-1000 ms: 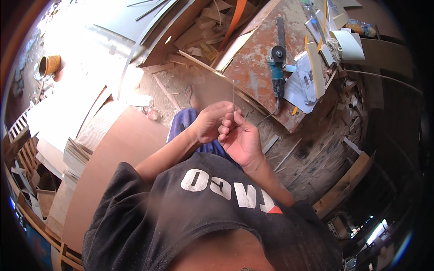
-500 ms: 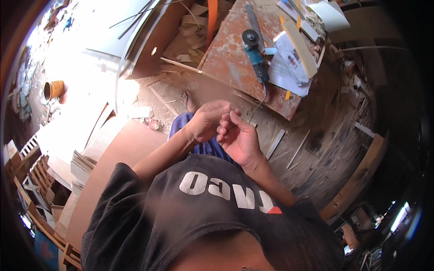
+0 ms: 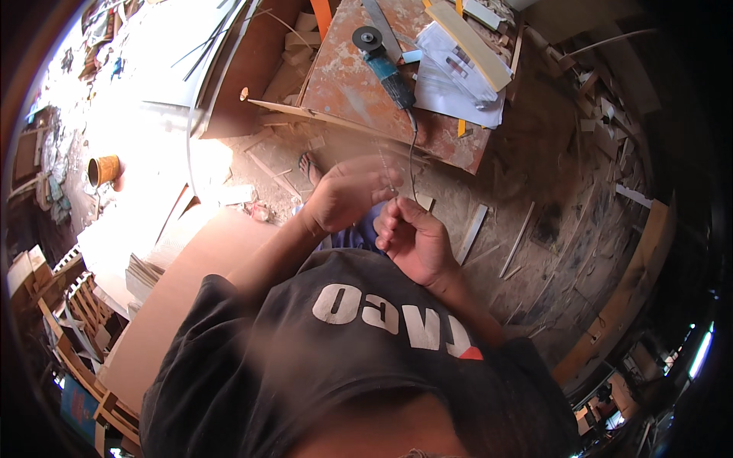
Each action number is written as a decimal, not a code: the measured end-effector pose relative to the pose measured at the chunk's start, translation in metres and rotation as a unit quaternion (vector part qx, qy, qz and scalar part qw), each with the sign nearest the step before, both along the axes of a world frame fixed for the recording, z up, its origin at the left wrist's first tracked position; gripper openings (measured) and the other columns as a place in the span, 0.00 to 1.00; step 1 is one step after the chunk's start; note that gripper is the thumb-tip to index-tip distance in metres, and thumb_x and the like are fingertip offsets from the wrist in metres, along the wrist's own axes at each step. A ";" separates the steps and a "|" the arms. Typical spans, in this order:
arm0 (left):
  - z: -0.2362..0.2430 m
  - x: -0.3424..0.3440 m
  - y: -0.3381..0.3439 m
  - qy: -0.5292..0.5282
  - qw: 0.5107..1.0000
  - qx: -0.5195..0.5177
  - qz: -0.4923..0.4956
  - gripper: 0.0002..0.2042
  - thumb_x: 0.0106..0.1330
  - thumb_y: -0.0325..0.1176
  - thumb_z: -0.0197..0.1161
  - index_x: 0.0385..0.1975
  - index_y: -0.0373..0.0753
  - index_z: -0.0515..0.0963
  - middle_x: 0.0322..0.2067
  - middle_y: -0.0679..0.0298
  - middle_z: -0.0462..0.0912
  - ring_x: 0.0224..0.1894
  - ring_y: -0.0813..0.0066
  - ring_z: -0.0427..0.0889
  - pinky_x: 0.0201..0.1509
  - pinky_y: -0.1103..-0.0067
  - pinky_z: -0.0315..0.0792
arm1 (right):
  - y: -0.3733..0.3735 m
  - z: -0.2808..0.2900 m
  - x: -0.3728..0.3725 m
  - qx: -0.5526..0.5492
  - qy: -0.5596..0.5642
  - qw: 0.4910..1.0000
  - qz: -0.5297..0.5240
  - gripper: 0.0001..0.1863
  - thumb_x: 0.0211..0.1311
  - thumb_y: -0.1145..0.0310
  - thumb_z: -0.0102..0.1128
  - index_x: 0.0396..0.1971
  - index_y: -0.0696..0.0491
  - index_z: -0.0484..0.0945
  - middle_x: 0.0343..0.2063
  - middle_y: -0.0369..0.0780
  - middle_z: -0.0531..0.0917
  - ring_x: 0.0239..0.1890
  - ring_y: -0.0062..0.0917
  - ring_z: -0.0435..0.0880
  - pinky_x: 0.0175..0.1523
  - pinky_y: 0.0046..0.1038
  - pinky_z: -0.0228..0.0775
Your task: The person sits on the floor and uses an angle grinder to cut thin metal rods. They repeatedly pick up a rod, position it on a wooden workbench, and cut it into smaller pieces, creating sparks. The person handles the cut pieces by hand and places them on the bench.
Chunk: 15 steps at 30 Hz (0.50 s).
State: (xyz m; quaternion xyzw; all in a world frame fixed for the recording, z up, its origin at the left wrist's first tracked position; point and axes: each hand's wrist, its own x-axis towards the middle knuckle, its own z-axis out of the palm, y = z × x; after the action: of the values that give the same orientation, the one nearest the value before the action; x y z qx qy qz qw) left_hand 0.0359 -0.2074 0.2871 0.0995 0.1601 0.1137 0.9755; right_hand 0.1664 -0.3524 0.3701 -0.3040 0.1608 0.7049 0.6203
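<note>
My right hand [image 3: 416, 238] is closed in a pinch in front of my chest, its thumb pressed against the curled fingers. From near its fingertips a thin, pale, twisted-looking strand [image 3: 386, 169] rises; its exact kind is too small to tell. Close beside it on the left is my left hand [image 3: 343, 195], its fingers smeared by motion and reaching toward the strand. Whether they touch it I cannot make out. Beyond both hands, an angle grinder [image 3: 391, 76] with a dark disc lies on a worn reddish-brown table [image 3: 336, 91].
White papers [image 3: 450, 91] and a wooden strip [image 3: 473, 49] lie on the table, with a metal ruler-like bar [image 3: 382, 29] behind the grinder. The grinder's cord hangs over the edge. Brown sheets [image 3: 206, 267] lean at left. A yellow bucket [image 3: 104, 170] and wood scraps [image 3: 519, 237] are on the floor.
My hands, which were together at the fingertips, have come slightly apart. The left fingers have spread out in a blur. The view has shifted, so the table and grinder sit higher and farther left.
</note>
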 end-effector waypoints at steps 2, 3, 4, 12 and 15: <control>-0.004 0.000 0.000 -0.018 1.000 0.007 0.015 0.20 0.78 0.25 0.57 0.69 0.32 0.73 0.61 0.49 0.83 0.62 0.59 0.84 0.66 0.67 0.79 | -0.013 0.006 0.004 0.004 0.007 1.000 -0.010 0.14 0.80 0.55 0.59 0.36 0.50 0.79 0.31 0.32 0.77 0.35 0.22 0.76 0.43 0.29 0.71; 0.002 0.000 0.001 -0.020 1.000 0.012 0.006 0.22 0.78 0.25 0.57 0.70 0.31 0.71 0.62 0.49 0.82 0.64 0.59 0.83 0.68 0.66 0.78 | -0.019 0.010 0.005 -0.004 0.006 1.000 -0.015 0.14 0.80 0.55 0.59 0.36 0.50 0.79 0.30 0.32 0.77 0.35 0.23 0.76 0.43 0.29 0.71; 0.009 0.001 0.003 -0.021 1.000 0.017 -0.002 0.23 0.77 0.24 0.57 0.72 0.31 0.70 0.63 0.48 0.82 0.65 0.58 0.82 0.70 0.66 0.77 | -0.023 0.013 0.006 -0.013 0.005 1.000 -0.020 0.15 0.80 0.55 0.59 0.35 0.50 0.79 0.30 0.33 0.77 0.35 0.23 0.76 0.43 0.29 0.71; 0.053 0.001 0.015 -0.018 0.996 0.082 -0.034 0.22 0.81 0.28 0.57 0.70 0.26 0.69 0.61 0.48 0.83 0.62 0.58 0.85 0.66 0.65 0.81 | -0.022 0.031 -0.010 -0.040 -0.079 0.995 -0.048 0.14 0.80 0.58 0.58 0.38 0.54 0.81 0.29 0.36 0.80 0.33 0.25 0.80 0.43 0.31 0.75; 0.061 0.000 0.024 -0.008 0.995 0.088 -0.038 0.21 0.81 0.30 0.58 0.69 0.26 0.71 0.59 0.48 0.84 0.61 0.60 0.86 0.65 0.66 0.82 | -0.012 0.041 -0.016 -0.050 -0.085 0.993 -0.058 0.14 0.79 0.59 0.59 0.37 0.55 0.81 0.28 0.36 0.80 0.33 0.26 0.80 0.42 0.31 0.74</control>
State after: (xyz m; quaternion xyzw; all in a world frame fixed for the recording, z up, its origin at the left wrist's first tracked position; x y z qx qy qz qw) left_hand 0.0361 -0.1830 0.3485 0.1897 0.1378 0.0907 0.9679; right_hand 0.1503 -0.3640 0.4107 -0.3836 0.1603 0.6302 0.6558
